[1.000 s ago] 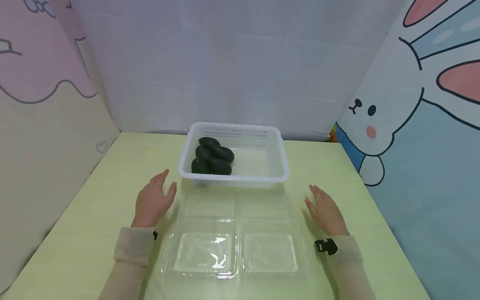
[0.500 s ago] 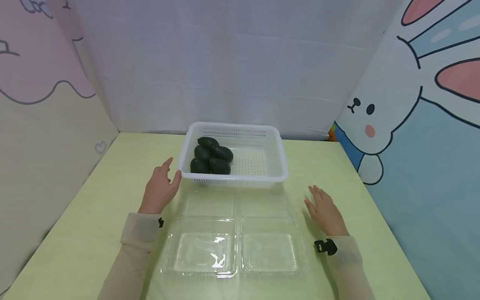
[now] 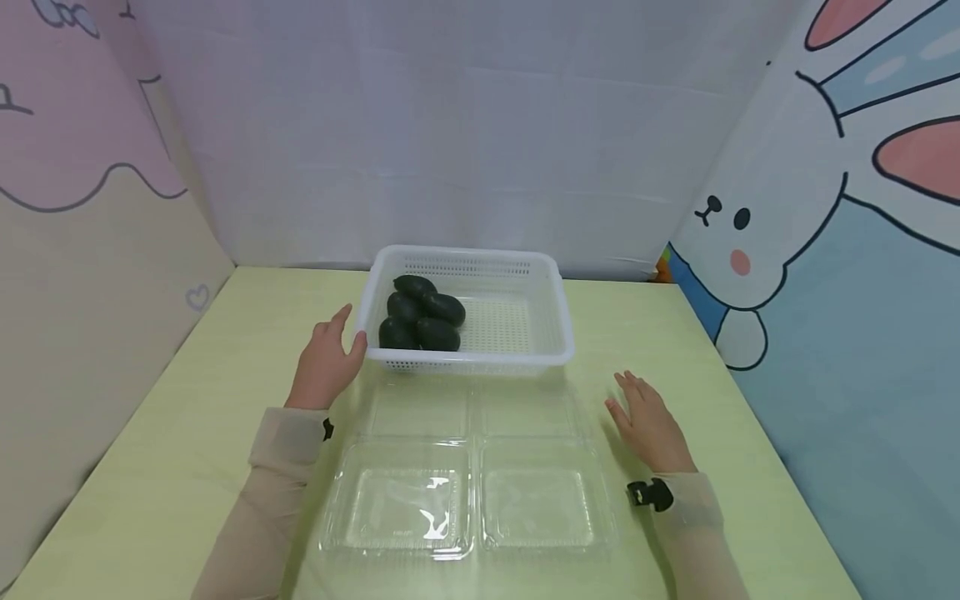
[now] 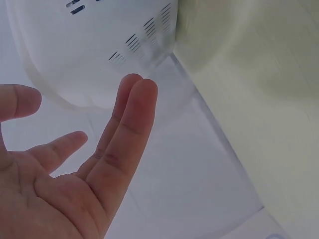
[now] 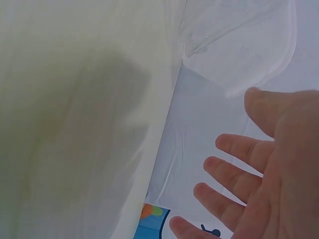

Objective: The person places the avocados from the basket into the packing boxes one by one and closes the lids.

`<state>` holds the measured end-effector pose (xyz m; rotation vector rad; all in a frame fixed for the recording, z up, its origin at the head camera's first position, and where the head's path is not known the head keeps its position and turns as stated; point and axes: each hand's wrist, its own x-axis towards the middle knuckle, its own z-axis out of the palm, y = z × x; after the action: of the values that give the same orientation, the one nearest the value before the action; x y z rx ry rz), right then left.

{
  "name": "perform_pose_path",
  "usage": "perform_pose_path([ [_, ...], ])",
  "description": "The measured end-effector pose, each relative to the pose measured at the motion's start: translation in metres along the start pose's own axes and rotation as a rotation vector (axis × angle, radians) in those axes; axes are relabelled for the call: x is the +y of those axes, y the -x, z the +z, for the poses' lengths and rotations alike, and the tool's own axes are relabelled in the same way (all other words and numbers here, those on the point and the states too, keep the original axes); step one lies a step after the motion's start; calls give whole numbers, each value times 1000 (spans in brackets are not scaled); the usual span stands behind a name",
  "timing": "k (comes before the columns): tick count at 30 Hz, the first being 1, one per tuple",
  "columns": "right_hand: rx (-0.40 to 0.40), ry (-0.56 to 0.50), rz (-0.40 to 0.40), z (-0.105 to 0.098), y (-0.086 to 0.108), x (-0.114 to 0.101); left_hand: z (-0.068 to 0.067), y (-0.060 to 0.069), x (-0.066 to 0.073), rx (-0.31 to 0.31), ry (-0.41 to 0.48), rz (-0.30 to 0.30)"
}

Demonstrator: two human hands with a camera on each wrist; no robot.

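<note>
In the head view, the basket is white, with slotted walls, and sits at the far side of the table. 5 dark green vegetables lie bunched in its left half. In front of it a clear tray lies flat, with 2 sections near the person and 2 fainter ones behind, by the basket. The left hand is just beside the basket's near left corner, thumb and fingers apart, holding nothing; whether the thumb touches the rim I cannot tell. The right hand hovers to the right of the tray, well apart from the vegetables, fingers loosely extended and holding nothing. A black band shows at the right cuff. In the left wrist view, 2 long fingers, nearly straight and together, overlap the basket's slotted wall, the thumb well away from them, nothing in between. In the right wrist view, 4 fingers are spread and slightly bent, thumb apart, with nothing in the palm; the hand's shadow falls across the table.
</note>
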<state>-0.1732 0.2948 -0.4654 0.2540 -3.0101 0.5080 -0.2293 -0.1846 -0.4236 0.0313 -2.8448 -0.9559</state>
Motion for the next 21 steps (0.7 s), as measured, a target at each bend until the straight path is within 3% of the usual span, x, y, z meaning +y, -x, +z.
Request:
perform_pose_path([
  [11, 0, -4, 4, -1, 1, 1, -4, -15, 5, -42, 3, 7],
  [21, -3, -3, 26, -4, 3, -1, 3, -29, 10, -100, -27, -28],
])
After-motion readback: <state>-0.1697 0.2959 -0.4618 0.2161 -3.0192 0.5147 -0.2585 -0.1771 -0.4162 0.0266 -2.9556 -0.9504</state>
